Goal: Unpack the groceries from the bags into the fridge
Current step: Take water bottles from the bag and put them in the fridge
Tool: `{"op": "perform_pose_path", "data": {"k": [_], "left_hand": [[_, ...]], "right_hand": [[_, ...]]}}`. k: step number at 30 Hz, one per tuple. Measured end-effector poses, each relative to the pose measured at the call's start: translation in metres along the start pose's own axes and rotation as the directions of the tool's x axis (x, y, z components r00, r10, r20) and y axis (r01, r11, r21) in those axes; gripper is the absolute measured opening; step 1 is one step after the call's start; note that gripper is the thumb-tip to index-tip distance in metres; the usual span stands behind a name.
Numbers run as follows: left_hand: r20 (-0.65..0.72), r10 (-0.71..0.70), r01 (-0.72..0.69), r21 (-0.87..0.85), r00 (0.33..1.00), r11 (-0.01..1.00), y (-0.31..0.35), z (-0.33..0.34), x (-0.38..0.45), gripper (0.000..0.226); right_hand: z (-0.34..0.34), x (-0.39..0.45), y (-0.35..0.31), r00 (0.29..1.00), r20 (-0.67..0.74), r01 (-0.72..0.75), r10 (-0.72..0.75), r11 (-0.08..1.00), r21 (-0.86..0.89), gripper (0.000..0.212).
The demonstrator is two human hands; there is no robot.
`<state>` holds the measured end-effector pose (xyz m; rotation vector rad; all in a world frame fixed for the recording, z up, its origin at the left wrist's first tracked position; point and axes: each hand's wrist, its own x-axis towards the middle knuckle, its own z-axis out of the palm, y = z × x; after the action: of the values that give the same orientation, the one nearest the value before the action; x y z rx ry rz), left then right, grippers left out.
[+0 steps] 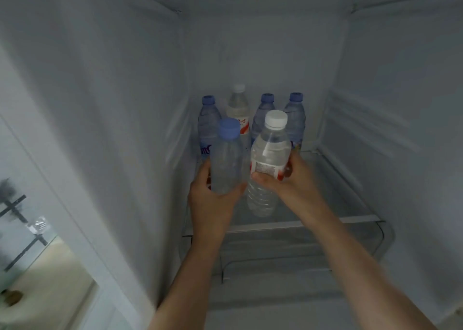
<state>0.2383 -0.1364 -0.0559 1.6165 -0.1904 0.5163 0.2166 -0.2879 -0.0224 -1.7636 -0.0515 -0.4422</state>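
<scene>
I look into an open fridge. My left hand grips a clear water bottle with a blue cap round its lower part. Beside it my right hand grips a clear bottle with a white cap and a red-and-white label. Both bottles are held upright over the glass shelf, close together. Behind them, several bottles stand at the back of the shelf: blue-capped ones and a white-capped one.
The fridge's white side walls close in on the left and right. A clear drawer lies under the glass shelf. At the far left, outside the fridge, a pale floor and a dark rack show.
</scene>
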Motion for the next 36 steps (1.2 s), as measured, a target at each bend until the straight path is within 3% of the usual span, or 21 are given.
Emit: {"op": "perform_pose_path", "data": {"k": [7, 10, 13, 16, 18, 28, 36], "left_hand": [[-0.026, 0.007, -0.008, -0.034, 1.0, 0.999, -0.005, 0.004, 0.0, 0.065], [-0.018, 0.011, -0.011, -0.003, 1.0, 1.0, -0.007, 0.005, 0.0, 0.058], [-0.014, -0.007, 0.008, 0.101, 1.0, 0.995, -0.013, 0.003, 0.0, 0.059], [-0.029, 0.03, -0.019, 0.303, 0.999, 0.953, -0.024, -0.001, -0.002, 0.077], [-0.03, 0.001, 0.009, 0.331, 1.0, 0.944, -0.026, -0.002, -0.004, 0.085], [-0.15, -0.033, 0.075, 0.281, 0.988, 0.957, -0.039, 0.02, 0.038, 0.077], [-0.205, -0.024, 0.091, 0.321, 0.978, 0.943, -0.062, 0.029, 0.089, 0.061]], "right_hand": [[0.003, 0.013, 0.014, 1.0, -0.007, -0.013, 0.012, 0.997, -0.076, 0.076], [0.006, 0.01, 0.018, 1.0, -0.026, 0.007, -0.01, 0.994, -0.109, 0.071], [0.011, -0.005, 0.024, 0.995, -0.074, 0.055, -0.071, 0.98, -0.193, 0.066], [0.02, -0.02, 0.035, 0.988, -0.094, 0.092, -0.126, 0.948, -0.305, 0.077], [0.024, -0.02, 0.043, 0.986, -0.082, 0.107, -0.143, 0.935, -0.337, 0.083], [0.035, 0.042, 0.053, 0.988, 0.092, 0.144, -0.121, 0.939, -0.311, 0.084], [0.05, 0.077, 0.07, 0.99, 0.053, 0.141, -0.131, 0.918, -0.37, 0.088]]}}
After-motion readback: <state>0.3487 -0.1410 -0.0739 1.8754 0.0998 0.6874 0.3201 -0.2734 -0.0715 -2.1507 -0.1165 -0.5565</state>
